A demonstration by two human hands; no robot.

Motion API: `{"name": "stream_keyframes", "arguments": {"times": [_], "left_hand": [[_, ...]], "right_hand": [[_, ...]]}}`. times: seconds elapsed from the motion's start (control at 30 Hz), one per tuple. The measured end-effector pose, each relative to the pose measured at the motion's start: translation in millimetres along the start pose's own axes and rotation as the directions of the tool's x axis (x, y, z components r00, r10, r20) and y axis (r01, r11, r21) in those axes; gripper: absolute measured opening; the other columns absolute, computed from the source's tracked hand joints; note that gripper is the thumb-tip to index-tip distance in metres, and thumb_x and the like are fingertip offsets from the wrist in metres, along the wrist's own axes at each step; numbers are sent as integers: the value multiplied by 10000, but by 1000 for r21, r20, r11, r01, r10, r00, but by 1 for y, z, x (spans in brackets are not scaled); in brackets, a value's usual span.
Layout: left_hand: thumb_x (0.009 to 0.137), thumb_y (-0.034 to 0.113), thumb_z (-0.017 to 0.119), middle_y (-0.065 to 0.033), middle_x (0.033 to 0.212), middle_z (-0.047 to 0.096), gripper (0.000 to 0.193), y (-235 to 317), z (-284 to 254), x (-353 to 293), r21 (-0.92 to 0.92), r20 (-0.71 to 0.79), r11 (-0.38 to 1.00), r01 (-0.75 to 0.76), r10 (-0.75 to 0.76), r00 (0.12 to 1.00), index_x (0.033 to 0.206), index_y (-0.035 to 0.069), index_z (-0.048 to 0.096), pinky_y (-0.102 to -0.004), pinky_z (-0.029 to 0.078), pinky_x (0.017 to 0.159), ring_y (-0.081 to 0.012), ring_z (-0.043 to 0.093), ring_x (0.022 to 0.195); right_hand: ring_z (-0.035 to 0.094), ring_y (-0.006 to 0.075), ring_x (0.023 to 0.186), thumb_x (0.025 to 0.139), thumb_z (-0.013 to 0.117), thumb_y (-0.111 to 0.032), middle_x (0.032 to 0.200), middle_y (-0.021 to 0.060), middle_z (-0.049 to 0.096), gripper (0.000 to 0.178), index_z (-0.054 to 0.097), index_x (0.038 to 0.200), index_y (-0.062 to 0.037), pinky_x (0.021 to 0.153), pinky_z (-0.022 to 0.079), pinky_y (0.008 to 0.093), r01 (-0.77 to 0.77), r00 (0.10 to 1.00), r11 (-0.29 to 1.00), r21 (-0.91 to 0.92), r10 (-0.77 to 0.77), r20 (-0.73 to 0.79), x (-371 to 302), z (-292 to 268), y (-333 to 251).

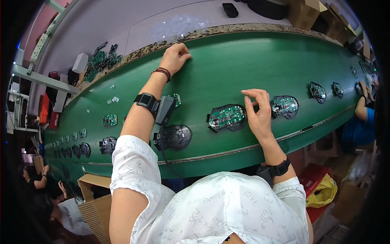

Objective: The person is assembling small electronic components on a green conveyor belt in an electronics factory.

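My left hand (175,57) is stretched to the far edge of the green work surface, beside a pile of small clear pieces (178,27). Its fingers are curled together, and whatever they may hold is hidden. My right hand (260,116) hovers with thumb and fingers apart, holding nothing. Just left of it lies a black shell with a green circuit board (227,118); a similar fitted shell (284,106) sits to its right. An empty black shell (174,137) rests below my left forearm. Partly behind that forearm is a loose circuit board (175,100).
Rows of loose boards (109,120) and black shells (107,145) run leftward. More fitted shells (317,92) lie right. Stacked green boards (97,63) stand beyond the worn ledge (243,27). Co-workers' arms (360,106) show at both sides. A cardboard box (95,203) stands lower left.
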State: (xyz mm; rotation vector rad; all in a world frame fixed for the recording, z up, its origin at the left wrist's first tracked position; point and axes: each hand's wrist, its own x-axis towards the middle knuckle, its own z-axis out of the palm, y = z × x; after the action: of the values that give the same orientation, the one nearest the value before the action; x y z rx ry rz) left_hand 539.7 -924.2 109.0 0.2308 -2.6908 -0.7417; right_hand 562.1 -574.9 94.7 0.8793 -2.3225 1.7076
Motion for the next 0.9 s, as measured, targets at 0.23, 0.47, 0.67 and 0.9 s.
{"name": "stream_keyframes", "arguments": {"times": [0.23,0.47,0.67,0.9], "left_hand": [[887,136,770,-93,913,706,129,17,-20,-24,28,31,998,48,-49,998,926,24,719,-367,546,843,-219,690,871],[888,50,737,-113,902,709,73,82,-85,-150,-142,-91,986,-82,70,993,934,-1,711,-349,542,776,-248,687,848],[819,3,773,-102,963,677,137,96,-70,-249,-76,-129,996,-44,33,991,933,20,700,-386,510,806,-300,629,920],[809,48,791,-63,979,625,142,92,-45,-264,-22,-117,998,-52,49,992,925,66,710,-390,445,840,-273,575,956]], "right_hand": [[578,266,1043,956,669,-94,1104,82,647,181,718,1127,-60,835,500,368,74,962,994,-75,-52,269,9,2,-28],[561,311,1155,914,739,-197,1191,116,620,434,622,1303,-44,980,473,438,379,715,923,-73,-242,656,41,69,-64],[523,300,1236,859,788,-220,1275,115,596,558,595,1350,-37,1039,413,438,531,637,844,-72,-342,691,46,135,-49],[545,289,1195,882,747,-126,1221,90,618,419,641,1283,-72,1008,413,418,492,701,847,-200,-249,668,47,89,-42]]}}
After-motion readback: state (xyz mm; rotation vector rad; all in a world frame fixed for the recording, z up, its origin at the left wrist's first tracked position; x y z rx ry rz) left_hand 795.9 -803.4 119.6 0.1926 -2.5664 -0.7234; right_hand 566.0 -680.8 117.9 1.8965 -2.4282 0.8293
